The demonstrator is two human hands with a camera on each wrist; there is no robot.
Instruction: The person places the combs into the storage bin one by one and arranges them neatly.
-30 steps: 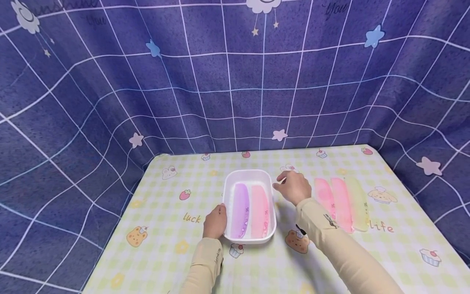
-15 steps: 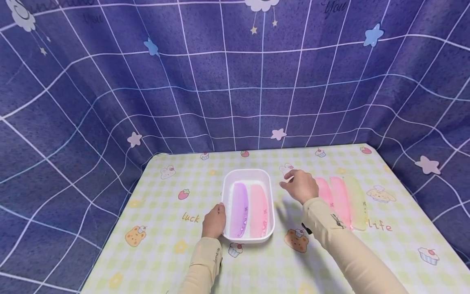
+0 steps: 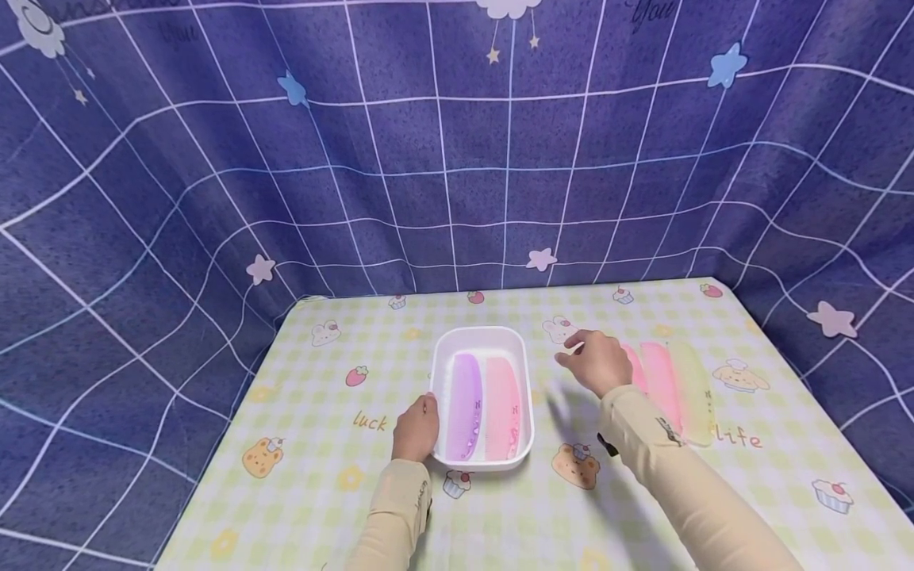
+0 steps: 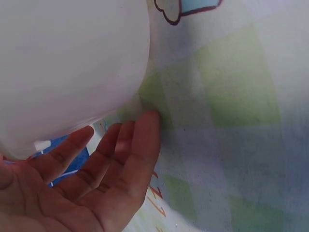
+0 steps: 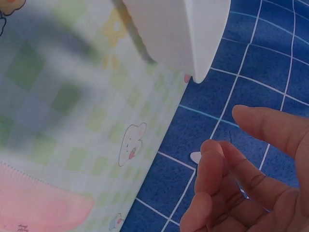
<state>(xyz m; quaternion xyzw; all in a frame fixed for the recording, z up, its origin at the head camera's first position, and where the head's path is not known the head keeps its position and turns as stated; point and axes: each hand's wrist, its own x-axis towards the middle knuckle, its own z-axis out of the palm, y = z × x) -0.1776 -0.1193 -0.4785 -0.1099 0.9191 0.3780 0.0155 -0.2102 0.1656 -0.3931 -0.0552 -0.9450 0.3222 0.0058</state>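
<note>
A white plastic box (image 3: pixel 530 412) stands on the table, with a purple comb (image 3: pixel 464 412) and a pink comb (image 3: pixel 503 412) lying side by side inside it. My left hand (image 3: pixel 416 428) holds the box by its left rim; in the left wrist view the fingers (image 4: pixel 140 150) lie along the outside wall. Free of any object, my right hand (image 3: pixel 596 363) hovers right of the box, fingers loosely bent. It partly hides one pink comb (image 3: pixel 634 366) on the table. Beside that lie another pink comb (image 3: pixel 662 385) and a yellow-green comb (image 3: pixel 693 388).
A checked tablecloth (image 3: pixel 300 507) with printed cartoon figures covers the table. Behind and at both sides hangs a blue curtain (image 3: pixel 400 182) with white grid lines and stars. In the right wrist view, a comb's teeth face the box side.
My right hand has moved to the right, away from the box's right rim and towards the combs on the table. The left hand stays at the box, and the combs lie where they were.
</note>
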